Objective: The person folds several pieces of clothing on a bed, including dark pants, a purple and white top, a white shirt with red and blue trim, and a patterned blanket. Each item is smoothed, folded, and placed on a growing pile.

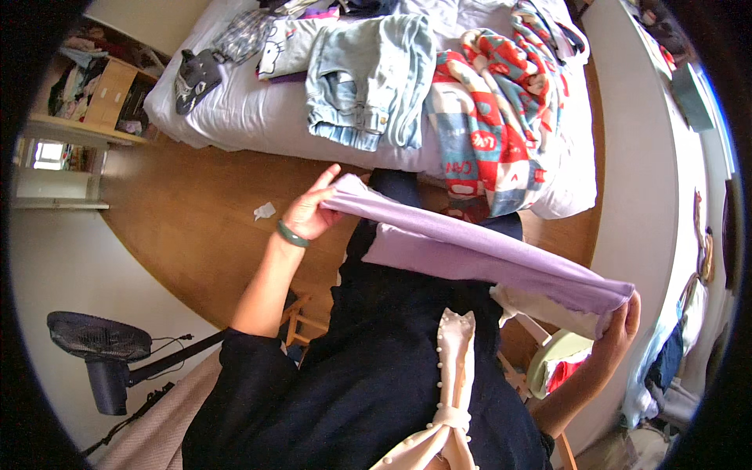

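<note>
A folded lilac cloth garment (470,241) is stretched between my hands above my lap. My left hand (311,208) grips its left end, with the index finger sticking out, and wears a dark green bangle. My right hand (620,323) holds the other end, lower and farther right. A pale layer of cloth (546,311) hangs below the lilac one near the right hand. Beyond the garment, folded light blue jeans (370,82) lie at the bed's edge, beside a red, white and blue patterned blanket (499,123).
On the white-sheeted bed (252,123) lie a white printed garment (288,50), a checked cloth (244,35) and a black cap (198,79). A black fan (100,338) stands at left. A crumpled white scrap (265,211) is on the wooden floor. A round green bin (540,358) sits at right.
</note>
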Demonstrator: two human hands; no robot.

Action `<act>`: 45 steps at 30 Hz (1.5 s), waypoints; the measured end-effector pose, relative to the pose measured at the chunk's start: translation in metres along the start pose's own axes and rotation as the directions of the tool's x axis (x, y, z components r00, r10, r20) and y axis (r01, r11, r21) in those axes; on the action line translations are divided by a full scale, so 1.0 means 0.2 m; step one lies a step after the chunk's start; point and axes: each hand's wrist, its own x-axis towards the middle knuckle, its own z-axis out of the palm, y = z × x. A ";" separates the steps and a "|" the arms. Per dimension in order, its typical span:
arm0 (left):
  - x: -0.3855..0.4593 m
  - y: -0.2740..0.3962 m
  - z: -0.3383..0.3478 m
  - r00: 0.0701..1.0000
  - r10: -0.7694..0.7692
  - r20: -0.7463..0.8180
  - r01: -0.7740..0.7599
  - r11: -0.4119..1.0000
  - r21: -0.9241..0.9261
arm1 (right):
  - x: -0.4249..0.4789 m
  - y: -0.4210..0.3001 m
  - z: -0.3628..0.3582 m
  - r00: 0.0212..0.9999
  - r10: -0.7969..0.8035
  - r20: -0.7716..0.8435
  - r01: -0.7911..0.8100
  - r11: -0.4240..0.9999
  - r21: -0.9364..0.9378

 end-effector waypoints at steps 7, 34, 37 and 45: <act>0.21 -0.18 -0.21 0.980 -0.158 -0.121 0.182 0.958 0.222 | 0.02 0.14 0.11 0.973 0.077 0.218 -0.074 0.997 -0.024; 0.80 -0.74 0.13 0.937 -0.305 -0.169 0.173 -0.013 0.985 | -0.18 0.22 -0.08 0.931 0.357 -0.074 -0.340 0.922 0.184; 0.97 -0.89 -0.09 0.960 -0.237 -0.150 0.151 -0.016 0.988 | -0.18 0.25 -0.16 0.926 0.367 -0.083 -0.341 0.912 0.226; 1.06 -1.01 0.08 0.886 -0.446 -0.126 0.148 0.014 0.989 | -0.23 0.36 -0.31 0.924 0.366 -0.110 -0.339 0.918 0.207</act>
